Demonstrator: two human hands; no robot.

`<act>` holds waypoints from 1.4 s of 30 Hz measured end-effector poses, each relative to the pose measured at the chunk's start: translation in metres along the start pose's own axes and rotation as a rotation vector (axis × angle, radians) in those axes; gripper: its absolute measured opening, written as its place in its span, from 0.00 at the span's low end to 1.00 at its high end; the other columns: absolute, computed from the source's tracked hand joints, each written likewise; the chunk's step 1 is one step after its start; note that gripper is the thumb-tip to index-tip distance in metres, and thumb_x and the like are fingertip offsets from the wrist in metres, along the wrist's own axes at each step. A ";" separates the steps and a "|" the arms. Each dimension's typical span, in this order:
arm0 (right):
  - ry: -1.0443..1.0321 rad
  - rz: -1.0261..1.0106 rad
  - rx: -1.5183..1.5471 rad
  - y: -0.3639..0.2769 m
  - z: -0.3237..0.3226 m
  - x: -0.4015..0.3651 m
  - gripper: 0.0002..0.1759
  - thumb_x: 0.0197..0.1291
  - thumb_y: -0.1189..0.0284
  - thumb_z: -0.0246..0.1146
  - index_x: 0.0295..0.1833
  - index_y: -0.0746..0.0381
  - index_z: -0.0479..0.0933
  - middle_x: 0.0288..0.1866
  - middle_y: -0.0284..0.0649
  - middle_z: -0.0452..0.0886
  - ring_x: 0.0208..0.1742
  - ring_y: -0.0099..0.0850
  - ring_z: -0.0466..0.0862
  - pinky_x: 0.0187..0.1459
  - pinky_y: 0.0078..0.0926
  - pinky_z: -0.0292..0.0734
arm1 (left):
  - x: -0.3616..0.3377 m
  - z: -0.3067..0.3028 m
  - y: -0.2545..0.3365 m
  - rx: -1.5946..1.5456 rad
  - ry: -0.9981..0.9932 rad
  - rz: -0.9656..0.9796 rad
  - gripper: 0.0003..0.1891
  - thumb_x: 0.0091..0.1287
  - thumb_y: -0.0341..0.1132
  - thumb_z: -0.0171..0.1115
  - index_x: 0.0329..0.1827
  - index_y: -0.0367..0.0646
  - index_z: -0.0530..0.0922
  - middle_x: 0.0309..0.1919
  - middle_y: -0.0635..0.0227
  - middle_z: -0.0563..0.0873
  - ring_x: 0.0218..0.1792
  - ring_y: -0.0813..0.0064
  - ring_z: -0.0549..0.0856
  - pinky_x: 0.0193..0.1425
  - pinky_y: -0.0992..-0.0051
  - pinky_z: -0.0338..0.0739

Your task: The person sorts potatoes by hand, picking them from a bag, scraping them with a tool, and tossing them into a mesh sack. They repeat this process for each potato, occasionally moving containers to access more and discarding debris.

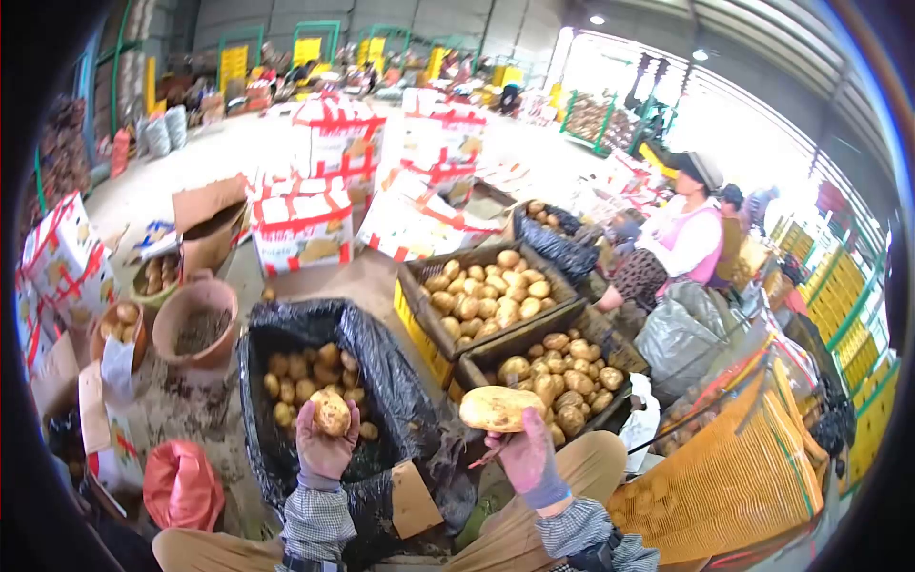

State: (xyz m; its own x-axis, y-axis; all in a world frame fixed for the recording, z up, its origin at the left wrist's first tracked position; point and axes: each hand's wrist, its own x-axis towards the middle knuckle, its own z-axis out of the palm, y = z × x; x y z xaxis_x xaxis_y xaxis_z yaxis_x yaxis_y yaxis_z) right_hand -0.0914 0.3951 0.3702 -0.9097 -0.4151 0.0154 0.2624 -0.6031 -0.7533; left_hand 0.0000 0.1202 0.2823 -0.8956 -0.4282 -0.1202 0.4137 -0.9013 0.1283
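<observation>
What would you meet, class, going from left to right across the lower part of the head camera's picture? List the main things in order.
Crumpled red sack → left hand holding a small, round, yellow-brown potato → flat brown cardboard piece → right hand holding a large, oblong, pale yellow potato → bulging orange mesh sack.

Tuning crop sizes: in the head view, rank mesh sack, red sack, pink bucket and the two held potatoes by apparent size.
1. Mesh sack
2. Pink bucket and red sack: too alike to rank
3. Long potato in right hand
4. Round potato in left hand
</observation>
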 end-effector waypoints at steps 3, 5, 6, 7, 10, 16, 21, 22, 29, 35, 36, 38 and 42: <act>0.024 -0.187 -0.091 -0.044 0.019 -0.021 0.25 0.66 0.59 0.60 0.60 0.65 0.68 0.49 0.42 0.81 0.41 0.30 0.83 0.40 0.30 0.82 | 0.005 -0.004 -0.007 -0.043 0.005 -0.040 0.16 0.65 0.43 0.62 0.50 0.42 0.79 0.47 0.58 0.84 0.51 0.56 0.82 0.56 0.58 0.81; 0.036 -0.275 -0.095 -0.065 0.020 -0.035 0.24 0.65 0.61 0.62 0.60 0.64 0.69 0.47 0.43 0.81 0.40 0.31 0.84 0.38 0.30 0.83 | 0.007 -0.003 -0.011 -0.138 0.003 -0.091 0.17 0.63 0.42 0.64 0.49 0.41 0.78 0.45 0.55 0.84 0.49 0.54 0.83 0.55 0.56 0.81; 0.059 -0.332 -0.099 -0.076 0.025 -0.045 0.23 0.65 0.61 0.62 0.59 0.64 0.69 0.47 0.43 0.81 0.39 0.31 0.84 0.37 0.31 0.83 | 0.010 -0.010 -0.011 -0.109 -0.014 -0.102 0.17 0.62 0.42 0.64 0.49 0.41 0.78 0.45 0.55 0.84 0.49 0.54 0.83 0.55 0.57 0.81; 0.090 -0.398 -0.105 -0.088 0.029 -0.054 0.22 0.65 0.62 0.62 0.59 0.63 0.69 0.46 0.43 0.82 0.39 0.32 0.84 0.35 0.31 0.83 | 0.017 -0.019 -0.010 -0.079 -0.037 -0.122 0.17 0.62 0.42 0.64 0.49 0.40 0.78 0.44 0.55 0.84 0.48 0.53 0.83 0.55 0.57 0.81; 0.163 -0.632 -0.237 -0.144 0.034 -0.077 0.20 0.68 0.58 0.57 0.57 0.60 0.72 0.47 0.40 0.82 0.40 0.31 0.83 0.40 0.36 0.81 | 0.033 -0.042 -0.005 -0.074 -0.026 -0.071 0.14 0.63 0.40 0.64 0.47 0.42 0.79 0.44 0.59 0.84 0.47 0.58 0.83 0.55 0.59 0.82; 0.314 -1.013 -0.483 -0.338 -0.008 -0.076 0.22 0.68 0.51 0.56 0.52 0.58 0.75 0.41 0.35 0.82 0.37 0.23 0.83 0.35 0.20 0.80 | 0.029 -0.050 0.001 -0.091 0.080 0.121 0.08 0.62 0.36 0.66 0.43 0.48 0.81 0.41 0.69 0.86 0.47 0.64 0.84 0.55 0.58 0.82; 0.542 -1.032 -0.547 -0.560 -0.158 -0.038 0.18 0.65 0.58 0.63 0.50 0.60 0.75 0.41 0.33 0.81 0.37 0.21 0.81 0.35 0.16 0.80 | 0.025 -0.054 0.001 -0.128 0.161 0.103 0.13 0.61 0.42 0.65 0.45 0.48 0.80 0.43 0.69 0.84 0.46 0.66 0.83 0.53 0.61 0.83; 0.614 -0.968 -0.537 -0.585 -0.183 -0.032 0.17 0.65 0.59 0.63 0.50 0.59 0.75 0.40 0.33 0.81 0.36 0.22 0.80 0.35 0.16 0.80 | 0.027 -0.058 0.000 -0.134 0.155 0.067 0.14 0.61 0.43 0.66 0.46 0.48 0.79 0.44 0.69 0.84 0.47 0.65 0.82 0.53 0.61 0.83; 0.327 -0.936 -0.498 -0.405 -0.030 0.008 0.13 0.68 0.66 0.60 0.55 0.59 0.75 0.38 0.33 0.80 0.32 0.18 0.78 0.34 0.17 0.76 | 0.011 -0.034 -0.008 -0.093 0.130 -0.037 0.19 0.62 0.46 0.66 0.51 0.46 0.76 0.47 0.64 0.81 0.50 0.60 0.81 0.52 0.61 0.83; -0.023 -0.521 -0.707 -0.189 0.068 0.024 0.16 0.69 0.66 0.58 0.59 0.59 0.75 0.44 0.40 0.81 0.29 0.21 0.80 0.25 0.18 0.78 | 0.004 -0.019 -0.019 0.048 0.066 -0.074 0.19 0.64 0.48 0.64 0.50 0.46 0.76 0.42 0.62 0.83 0.44 0.59 0.84 0.48 0.62 0.84; -0.083 -0.505 -0.753 -0.154 0.066 0.033 0.17 0.69 0.66 0.57 0.61 0.59 0.73 0.45 0.40 0.80 0.28 0.21 0.80 0.22 0.17 0.77 | 0.002 -0.014 -0.019 0.014 0.068 -0.125 0.19 0.65 0.49 0.63 0.50 0.46 0.76 0.42 0.62 0.83 0.44 0.59 0.84 0.48 0.63 0.84; -0.152 -0.416 -0.770 -0.080 0.045 0.049 0.21 0.70 0.66 0.57 0.66 0.58 0.69 0.47 0.41 0.80 0.28 0.19 0.80 0.22 0.16 0.76 | -0.020 0.003 -0.018 0.093 0.089 -0.064 0.19 0.67 0.50 0.60 0.52 0.46 0.76 0.43 0.62 0.83 0.45 0.61 0.84 0.47 0.65 0.84; -0.211 -0.111 -0.784 0.037 0.015 0.057 0.32 0.70 0.68 0.55 0.76 0.50 0.53 0.49 0.42 0.78 0.28 0.19 0.78 0.26 0.17 0.78 | -0.050 -0.007 -0.006 0.111 0.135 -0.004 0.23 0.68 0.51 0.59 0.59 0.47 0.72 0.47 0.63 0.82 0.46 0.63 0.84 0.47 0.67 0.84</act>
State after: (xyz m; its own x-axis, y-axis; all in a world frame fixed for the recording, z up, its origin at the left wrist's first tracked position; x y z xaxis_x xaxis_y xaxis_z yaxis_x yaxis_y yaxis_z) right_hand -0.1287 0.3384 0.3532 -0.8170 -0.5472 0.1816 -0.1983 -0.0291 -0.9797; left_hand 0.0434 0.1460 0.2809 -0.8641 -0.4363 -0.2509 0.3829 -0.8935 0.2347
